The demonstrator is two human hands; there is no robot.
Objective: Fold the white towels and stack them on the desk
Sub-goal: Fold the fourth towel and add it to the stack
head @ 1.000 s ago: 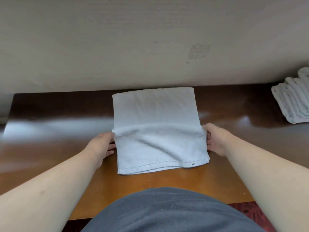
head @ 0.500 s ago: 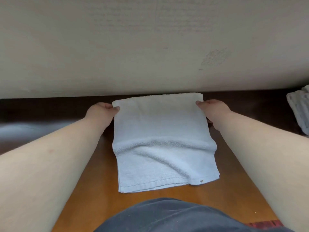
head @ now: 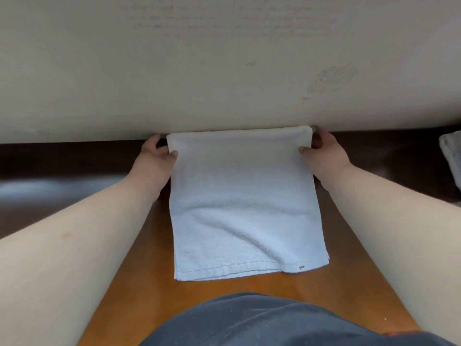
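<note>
Both hands pinch the far corners of the white towel (head: 245, 203), left grip (head: 156, 162) and right grip (head: 324, 156) level, at the wall. Its long axis runs from there toward the body across the desk (head: 139, 278), equally near both hands; folded towels (head: 451, 156) lie far right.

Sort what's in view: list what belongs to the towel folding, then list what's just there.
Part of the job:
white towel, far corners pinched
left hand
right hand
folded towels at the right edge
desk

Just there:
wall behind the desk
scuffed patch on the wall
</note>
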